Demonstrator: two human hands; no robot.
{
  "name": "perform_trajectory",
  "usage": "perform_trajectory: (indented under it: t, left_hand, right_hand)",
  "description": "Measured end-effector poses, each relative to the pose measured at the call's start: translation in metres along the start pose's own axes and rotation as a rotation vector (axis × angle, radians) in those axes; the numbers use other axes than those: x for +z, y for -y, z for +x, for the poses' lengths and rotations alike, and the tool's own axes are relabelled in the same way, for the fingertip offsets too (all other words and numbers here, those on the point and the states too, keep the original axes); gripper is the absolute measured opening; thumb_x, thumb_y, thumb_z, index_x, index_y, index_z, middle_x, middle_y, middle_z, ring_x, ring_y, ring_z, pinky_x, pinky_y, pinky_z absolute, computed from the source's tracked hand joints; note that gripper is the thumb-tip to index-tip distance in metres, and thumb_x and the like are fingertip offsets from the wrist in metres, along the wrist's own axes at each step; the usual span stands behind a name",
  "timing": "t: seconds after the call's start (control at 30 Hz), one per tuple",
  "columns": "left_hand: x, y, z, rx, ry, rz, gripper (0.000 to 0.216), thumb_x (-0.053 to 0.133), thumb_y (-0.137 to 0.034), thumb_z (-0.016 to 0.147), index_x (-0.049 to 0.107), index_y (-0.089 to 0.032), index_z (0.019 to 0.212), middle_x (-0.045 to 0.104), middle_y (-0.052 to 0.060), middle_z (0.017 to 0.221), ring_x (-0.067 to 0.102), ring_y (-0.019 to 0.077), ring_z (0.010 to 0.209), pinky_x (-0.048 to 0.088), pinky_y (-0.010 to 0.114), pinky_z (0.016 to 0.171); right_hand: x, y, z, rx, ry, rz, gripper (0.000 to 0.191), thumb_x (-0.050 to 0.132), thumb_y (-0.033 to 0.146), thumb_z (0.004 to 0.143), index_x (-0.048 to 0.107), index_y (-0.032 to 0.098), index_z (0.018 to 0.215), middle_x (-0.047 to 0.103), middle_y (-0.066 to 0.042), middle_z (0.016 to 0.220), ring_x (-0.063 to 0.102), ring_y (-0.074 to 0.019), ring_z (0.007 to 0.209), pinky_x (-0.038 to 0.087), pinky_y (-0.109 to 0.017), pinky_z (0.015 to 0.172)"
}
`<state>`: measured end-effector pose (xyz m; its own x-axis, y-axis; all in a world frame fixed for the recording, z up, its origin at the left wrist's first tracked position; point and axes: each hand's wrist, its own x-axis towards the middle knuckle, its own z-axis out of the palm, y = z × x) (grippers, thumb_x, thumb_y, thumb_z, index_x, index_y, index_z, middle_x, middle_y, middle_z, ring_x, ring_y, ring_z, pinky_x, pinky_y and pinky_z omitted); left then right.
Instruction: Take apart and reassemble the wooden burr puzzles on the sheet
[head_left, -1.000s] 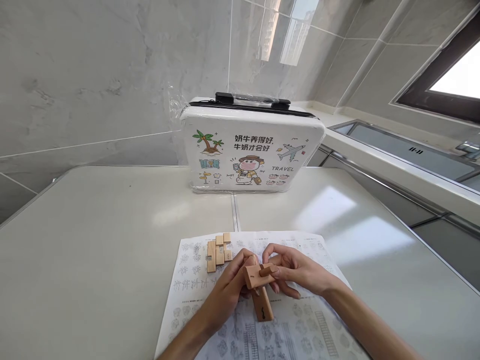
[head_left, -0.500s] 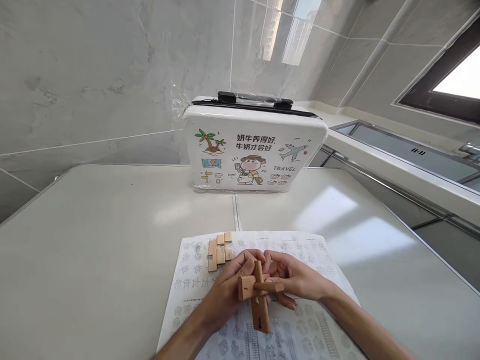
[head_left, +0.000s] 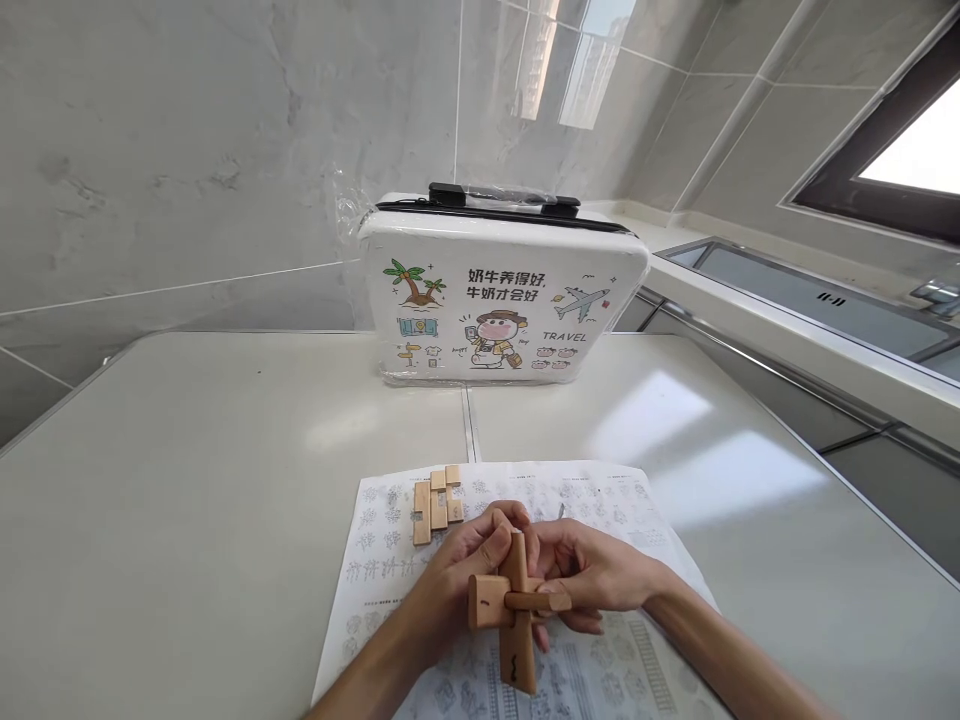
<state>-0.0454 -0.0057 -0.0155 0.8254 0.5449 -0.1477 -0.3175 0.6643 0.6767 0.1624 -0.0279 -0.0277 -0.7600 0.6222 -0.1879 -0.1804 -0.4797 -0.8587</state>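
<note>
Between my hands is a wooden interlocking puzzle (head_left: 516, 652), its crossed pieces carrying dark marks. My left hand (head_left: 472, 560) is closed on its left and far side, the thumb near the top of the upright piece. From the right, my right hand (head_left: 589, 570) pinches it, with fingers at the thin rod (head_left: 536, 601) that crosses the front. Some fingertips are hidden behind the wood. Beyond my left hand, several loose wooden puzzle pieces (head_left: 422, 513) lie side by side on the printed sheet (head_left: 352, 590).
The sheet of puzzle drawings lies on a white table (head_left: 187, 520) with a seam down its middle. At the back stands a plastic-wrapped white suitcase (head_left: 502, 245) against the tiled wall (head_left: 225, 150). A counter with a sink (head_left: 825, 290) runs along the right.
The puzzle has come slightly lower and nearer to me, its lower piece more upright. My right hand has shifted down a little with it. The loose pieces have stayed in place.
</note>
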Motion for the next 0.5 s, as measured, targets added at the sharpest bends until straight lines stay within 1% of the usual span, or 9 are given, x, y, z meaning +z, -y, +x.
perform_trajectory:
  t: [0.13,0.23,0.3,0.33,0.4,0.5]
  left_hand:
    - [-0.002,0.0,0.001,-0.051,-0.058,0.052,0.043,0.06,-0.053,0.102,0.059,-0.02,0.129,0.069,0.006,0.093,0.075,0.0208,0.062,0.063,0.035,0.063]
    - [0.004,-0.004,0.002,-0.035,-0.091,0.102,0.045,0.057,-0.055,0.103,0.062,-0.02,0.13,0.071,0.009,0.1,0.076,0.0225,0.066,0.061,0.038,0.068]
    - [0.009,-0.007,0.002,-0.003,-0.076,0.125,0.045,0.054,-0.055,0.105,0.064,-0.021,0.131,0.072,0.011,0.108,0.077,0.025,0.072,0.06,0.042,0.074]
    - [0.011,-0.008,0.002,0.023,-0.066,0.129,0.045,0.052,-0.055,0.106,0.064,-0.02,0.132,0.073,0.013,0.113,0.078,0.0269,0.079,0.059,0.044,0.079]
    - [0.013,-0.009,0.002,0.08,-0.054,0.13,0.045,0.05,-0.053,0.107,0.066,-0.019,0.131,0.073,0.016,0.121,0.076,0.0311,0.099,0.055,0.048,0.094]
    - [0.01,-0.006,0.003,0.129,-0.104,0.127,0.042,0.052,-0.048,0.108,0.068,-0.017,0.131,0.07,0.016,0.135,0.061,0.0326,0.132,0.04,0.049,0.118]
  right_hand:
    - [-0.003,0.007,-0.002,-0.006,0.043,-0.079,0.036,0.077,0.047,0.095,0.057,0.018,0.1,0.076,-0.004,0.079,0.053,-0.0056,0.039,0.042,-0.018,0.037]
    - [-0.005,0.018,-0.008,-0.031,0.043,-0.168,0.034,0.072,0.048,0.098,0.059,0.017,0.101,0.075,-0.003,0.078,0.054,-0.0059,0.043,0.043,-0.018,0.041]
    - [-0.007,0.027,-0.015,-0.043,0.008,-0.223,0.034,0.07,0.049,0.099,0.058,0.018,0.101,0.075,-0.002,0.078,0.055,-0.0068,0.047,0.042,-0.018,0.044]
    - [-0.007,0.032,-0.021,-0.045,-0.025,-0.25,0.033,0.069,0.05,0.1,0.058,0.018,0.101,0.075,-0.003,0.079,0.056,-0.0073,0.049,0.042,-0.019,0.045]
    - [-0.008,0.043,-0.036,-0.039,-0.114,-0.32,0.034,0.067,0.051,0.101,0.06,0.018,0.099,0.076,-0.005,0.084,0.056,-0.0078,0.053,0.042,-0.02,0.048]
    - [-0.009,0.06,-0.064,0.004,-0.301,-0.475,0.034,0.066,0.051,0.102,0.065,0.017,0.104,0.074,-0.005,0.083,0.052,-0.0082,0.054,0.041,-0.022,0.051]
